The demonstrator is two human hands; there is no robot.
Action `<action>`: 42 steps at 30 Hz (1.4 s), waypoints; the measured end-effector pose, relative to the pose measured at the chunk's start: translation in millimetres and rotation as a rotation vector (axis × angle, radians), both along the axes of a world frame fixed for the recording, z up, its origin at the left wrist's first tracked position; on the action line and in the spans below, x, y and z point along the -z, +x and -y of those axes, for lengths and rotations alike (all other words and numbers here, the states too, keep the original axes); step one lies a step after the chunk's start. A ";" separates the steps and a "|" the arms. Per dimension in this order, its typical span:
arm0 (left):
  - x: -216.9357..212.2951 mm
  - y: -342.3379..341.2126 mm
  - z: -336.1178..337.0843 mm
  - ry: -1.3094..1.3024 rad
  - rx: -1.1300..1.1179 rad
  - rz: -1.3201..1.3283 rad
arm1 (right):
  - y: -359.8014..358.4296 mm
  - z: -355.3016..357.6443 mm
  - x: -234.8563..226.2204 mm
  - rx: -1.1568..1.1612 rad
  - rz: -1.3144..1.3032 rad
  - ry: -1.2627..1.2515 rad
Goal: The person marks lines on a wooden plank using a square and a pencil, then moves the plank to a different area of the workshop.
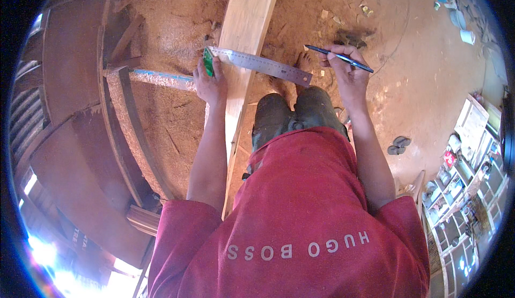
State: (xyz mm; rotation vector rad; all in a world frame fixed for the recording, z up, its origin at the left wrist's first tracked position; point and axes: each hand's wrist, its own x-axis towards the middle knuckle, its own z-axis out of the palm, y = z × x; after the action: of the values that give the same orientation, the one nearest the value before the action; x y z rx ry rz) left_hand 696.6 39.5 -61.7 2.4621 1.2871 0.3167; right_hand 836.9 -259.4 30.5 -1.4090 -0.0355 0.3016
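Left hand [210,83] grips the green stock of a try square [257,64], fingers wrapped, pressed to the pale plank [244,45]. Steel blade runs 3 o'clock across the plank; plank's long axis 12 to 6. Right hand [348,75] pinches a blue pen [339,58] at the blade's far end, just past its tip, nearer than the left

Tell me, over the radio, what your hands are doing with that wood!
Left hand pressing the metal square across the pale plank. Right hand off the plank, gripping a pen. Sawdust floor around; nothing blocking the plank.
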 end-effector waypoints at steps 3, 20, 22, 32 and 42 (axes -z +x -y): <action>1.2 -8.9 0.2 0.013 0.014 0.009 | -13.9 -3.8 3.2 0.006 -0.031 0.018; -2.9 -5.5 1.6 -0.013 0.040 -0.002 | -49.3 -11.3 32.3 -0.007 -0.085 -0.054; -2.9 -4.3 3.0 -0.019 0.020 0.020 | -52.1 -9.8 35.6 -0.009 -0.083 -0.078; 1.2 -5.4 1.1 -0.005 0.030 0.065 | -56.0 -10.5 40.2 -0.007 -0.088 -0.058; 2.7 -3.4 0.5 0.000 0.039 0.034 | -37.4 -37.1 53.9 -0.125 0.085 -0.227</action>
State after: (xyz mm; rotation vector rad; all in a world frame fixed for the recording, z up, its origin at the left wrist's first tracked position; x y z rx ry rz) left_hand 693.2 39.1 -64.4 2.4674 1.2240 0.3471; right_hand 799.5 -222.3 -23.4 -1.6480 -0.1637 0.3580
